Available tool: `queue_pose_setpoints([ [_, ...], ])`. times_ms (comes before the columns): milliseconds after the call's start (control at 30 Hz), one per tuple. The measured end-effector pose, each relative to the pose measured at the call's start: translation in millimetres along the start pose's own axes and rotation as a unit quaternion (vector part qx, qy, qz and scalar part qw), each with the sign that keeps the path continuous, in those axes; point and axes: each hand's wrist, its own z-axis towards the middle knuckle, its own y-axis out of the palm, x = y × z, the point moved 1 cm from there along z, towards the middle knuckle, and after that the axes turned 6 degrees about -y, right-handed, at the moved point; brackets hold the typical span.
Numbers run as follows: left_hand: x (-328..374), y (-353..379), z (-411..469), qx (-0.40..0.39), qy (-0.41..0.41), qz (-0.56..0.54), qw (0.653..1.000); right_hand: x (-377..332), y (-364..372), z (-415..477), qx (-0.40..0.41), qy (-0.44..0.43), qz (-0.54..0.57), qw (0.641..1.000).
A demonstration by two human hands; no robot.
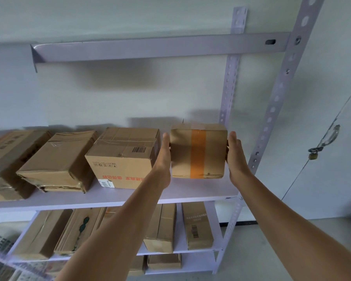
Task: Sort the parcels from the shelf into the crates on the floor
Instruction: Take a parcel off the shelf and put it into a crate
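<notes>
Both arms reach up to the middle board of a pale lavender metal shelf rack (pixel 190 190), where a small cardboard parcel with an orange tape stripe (pixel 198 151) sits at the right end, close to the perforated front upright (pixel 276 98). The left hand (pixel 164 157) lies flat against the parcel's left side and the right hand (pixel 235 157) against its right side, fingers mostly straight and pointing up, so the parcel is clamped between the two palms. Whether any fingers hook round its far side cannot be told, nor whether its underside is touching the board or just clear of it. Just beside the left hand stands a larger carton with a barcode and red print (pixel 122 159). Further left are a squashed taped carton (pixel 57 159) and a stack of worn cartons at the frame's edge (pixel 6 163). On the board below, several flat parcels stand on edge, among them a tall narrow box with a barcode (pixel 198 226). A pale plastic crate (pixel 0 240) shows at the lower left. On the right, a brass padlock (pixel 313 155) hangs under a door handle (pixel 330 136).
</notes>
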Motion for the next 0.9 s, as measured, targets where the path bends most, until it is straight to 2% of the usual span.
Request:
queue_pose_setpoints([
  [233, -13, -7, -1, 0.023, -0.01, 0.02, 0.999, 12, -2, -4, 0.004, 0.035, 0.022, 0.999],
  [433, -9, -8, -5, 0.026, -0.039, 0.033, 0.998, 5, 0, -6, -0.007, 0.073, -0.041, 0.996],
  [667, -11, -8, -1, 0.029, -0.009, -0.017, 0.999, 2, 1, -4, -0.003, 0.032, 0.034, 0.999],
  [800, -19, -8, 2, 0.004, 0.006, -0.021, 1.0, 12, 3, -8, -0.009, 0.031, 0.041, 0.999],
  [900, -29, -12, 5, 0.024, 0.002, -0.011, 1.0, 25, 4, -10, -0.008, 0.037, 0.042, 0.998],
])
